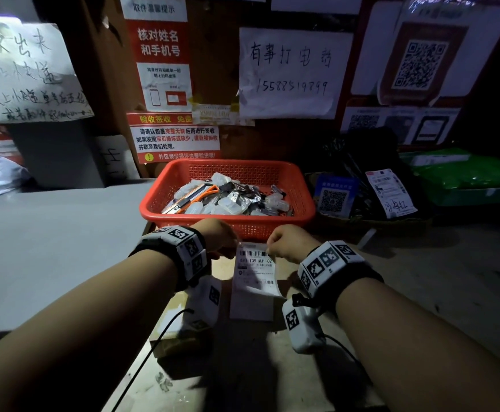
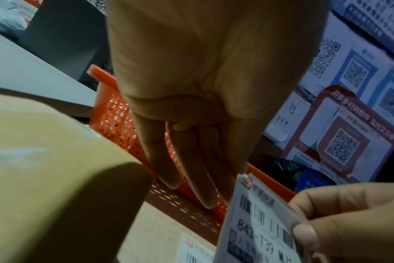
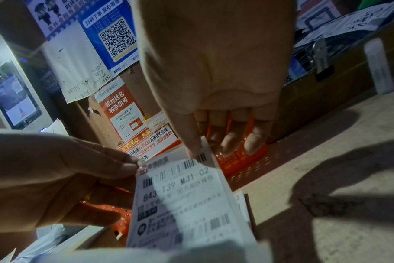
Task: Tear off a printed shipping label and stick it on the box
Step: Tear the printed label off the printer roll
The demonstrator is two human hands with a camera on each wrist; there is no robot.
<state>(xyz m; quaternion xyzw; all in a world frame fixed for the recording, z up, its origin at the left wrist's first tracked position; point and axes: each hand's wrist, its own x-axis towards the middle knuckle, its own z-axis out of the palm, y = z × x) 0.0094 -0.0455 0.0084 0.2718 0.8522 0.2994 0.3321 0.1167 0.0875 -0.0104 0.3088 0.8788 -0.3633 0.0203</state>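
Note:
A white printed shipping label hangs upright between both hands, just in front of the red basket. My left hand pinches its top left corner with thumb and forefinger, the other fingers straight. My right hand pinches the top right corner at the barcode. Below the label lies a brown cardboard box. Another white printed sheet lies flat on cardboard under the hanging label; I cannot tell if it is stuck down.
A red mesh basket of small plastic parts and an orange utility knife stands right behind the hands. A grey counter lies to the left. A black bag with a label and a green parcel sit at the right. Notices cover the back wall.

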